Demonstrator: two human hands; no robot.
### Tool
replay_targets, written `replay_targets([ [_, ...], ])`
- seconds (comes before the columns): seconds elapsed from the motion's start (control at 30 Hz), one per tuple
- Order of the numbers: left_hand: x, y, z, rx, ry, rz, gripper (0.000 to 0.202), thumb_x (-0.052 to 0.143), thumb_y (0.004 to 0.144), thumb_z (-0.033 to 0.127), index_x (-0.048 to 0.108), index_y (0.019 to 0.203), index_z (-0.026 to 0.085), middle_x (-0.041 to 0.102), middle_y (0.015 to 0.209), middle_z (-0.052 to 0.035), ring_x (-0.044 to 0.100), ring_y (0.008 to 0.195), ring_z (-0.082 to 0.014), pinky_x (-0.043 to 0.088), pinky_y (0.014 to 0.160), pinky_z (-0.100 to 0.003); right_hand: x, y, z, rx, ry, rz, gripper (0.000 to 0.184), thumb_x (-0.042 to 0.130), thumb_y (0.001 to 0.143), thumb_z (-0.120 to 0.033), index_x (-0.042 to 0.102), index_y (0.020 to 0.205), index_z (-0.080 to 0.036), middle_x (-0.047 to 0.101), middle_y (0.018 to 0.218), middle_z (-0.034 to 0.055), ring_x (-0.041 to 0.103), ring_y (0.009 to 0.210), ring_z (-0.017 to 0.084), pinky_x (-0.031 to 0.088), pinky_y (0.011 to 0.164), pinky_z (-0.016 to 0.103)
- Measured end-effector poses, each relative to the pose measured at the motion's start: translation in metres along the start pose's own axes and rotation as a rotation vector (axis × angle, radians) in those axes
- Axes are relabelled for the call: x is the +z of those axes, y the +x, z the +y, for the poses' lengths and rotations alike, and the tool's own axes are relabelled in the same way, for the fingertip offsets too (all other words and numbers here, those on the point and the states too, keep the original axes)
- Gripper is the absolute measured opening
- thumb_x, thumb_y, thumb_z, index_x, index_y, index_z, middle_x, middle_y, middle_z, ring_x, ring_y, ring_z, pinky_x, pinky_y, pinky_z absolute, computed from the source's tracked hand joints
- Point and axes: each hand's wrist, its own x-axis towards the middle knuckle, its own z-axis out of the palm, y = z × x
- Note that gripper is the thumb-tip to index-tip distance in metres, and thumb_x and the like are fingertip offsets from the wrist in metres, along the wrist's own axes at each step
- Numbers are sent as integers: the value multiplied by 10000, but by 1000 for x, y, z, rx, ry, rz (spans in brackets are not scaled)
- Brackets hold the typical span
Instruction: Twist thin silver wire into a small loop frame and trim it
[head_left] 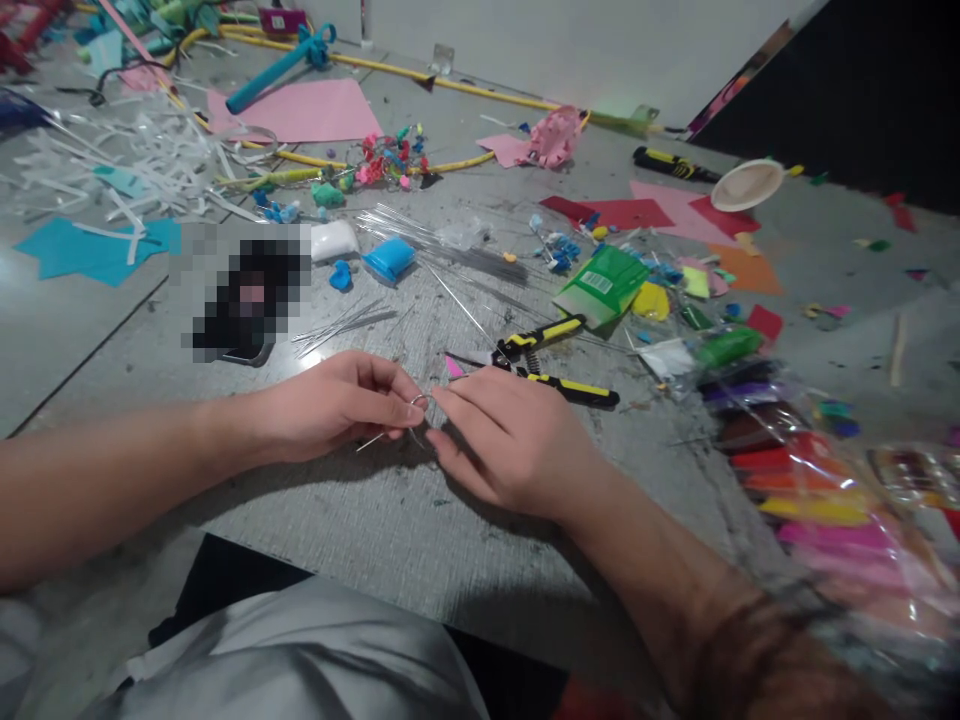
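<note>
Low over the grey surface, my left hand [352,405] is closed in a pinch on a thin metal wire [416,402]. The wire curls into a small loop near the thumb tip, and a straight end sticks out below the fingers. My right hand [517,440] reaches in from the other side, thumb and fingertips close to the loop. Whether it grips the wire I cannot tell. Just beyond the right hand lie yellow-and-black pliers [574,390] with their handles spread. Several loose wires [341,328] rest past the left hand.
Beyond are a blurred-out phone [251,300], a blue clay packet [390,258], a white packet [334,240] and a green packet [604,285]. Coloured clay packs [810,480] line the right side. White paper strips [150,160], pink paper [307,110] and a yellow cord [405,68] lie further back.
</note>
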Motion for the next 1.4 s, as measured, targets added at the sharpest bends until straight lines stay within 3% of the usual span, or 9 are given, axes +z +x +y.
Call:
replay_targets([
  [0.13, 1, 1, -1, 1, 7, 13, 191, 882, 714, 233, 734, 764, 124, 639, 630, -14, 557, 573, -97, 390, 527, -213, 2, -1, 0, -33, -23, 20, 185, 611, 916, -191, 746, 1020, -120, 777, 853, 124, 703, 753, 246, 665, 738, 411],
  [0.3, 1, 0, 0, 23, 137, 35, 188, 863, 753, 261, 720, 777, 141, 644, 628, -10, 528, 554, -96, 350, 501, -216, 8, -4, -1, 66, 98, 43, 179, 561, 952, -149, 736, 987, -156, 766, 826, 91, 700, 767, 226, 635, 773, 391],
  [0.57, 1, -2, 4, 70, 220, 44, 193, 886, 730, 241, 739, 807, 142, 699, 690, -13, 611, 621, -107, 463, 575, -213, 5, 1, -3, 525, 501, -31, 287, 506, 1031, -249, 657, 789, -213, 696, 702, 6, 625, 625, 153, 566, 714, 334],
  [0.83, 1, -1, 5, 91, 220, 49, 139, 856, 756, 231, 760, 803, 143, 682, 663, -5, 592, 596, -99, 445, 548, -207, 7, -1, -4, 457, 489, 70, 102, 622, 953, -237, 721, 941, -215, 760, 829, 23, 679, 690, 157, 564, 675, 316],
  [1.03, 0, -2, 3, 118, 252, 31, 155, 849, 781, 243, 745, 827, 137, 683, 678, 2, 571, 592, -82, 418, 541, -196, 8, 0, -3, 532, 563, 20, 145, 601, 965, -227, 707, 866, -217, 731, 779, -5, 633, 648, 138, 557, 734, 326],
  [1.13, 0, -4, 2, 174, 271, 19, 141, 840, 779, 207, 724, 816, 135, 702, 710, -9, 599, 624, -87, 470, 585, -201, 9, 2, -6, 680, 714, -3, 171, 603, 970, -272, 696, 850, -196, 696, 751, 0, 612, 666, 141, 509, 671, 295],
  [1.27, 2, -6, 2, 300, 375, 30, 143, 837, 773, 189, 706, 793, 135, 728, 749, -42, 645, 674, -115, 523, 631, -225, 17, 0, -10, 941, 1087, -32, 261, 627, 969, -384, 657, 805, -185, 653, 698, -12, 535, 598, 115, 433, 571, 253],
  [1.4, 4, -7, 4, 360, 425, 41, 152, 848, 788, 209, 713, 798, 138, 752, 792, -50, 674, 713, -124, 550, 676, -232, 24, -3, -8, 1023, 1302, -22, 342, 657, 953, -475, 651, 779, -181, 664, 703, -3, 549, 607, 110, 453, 585, 253],
])
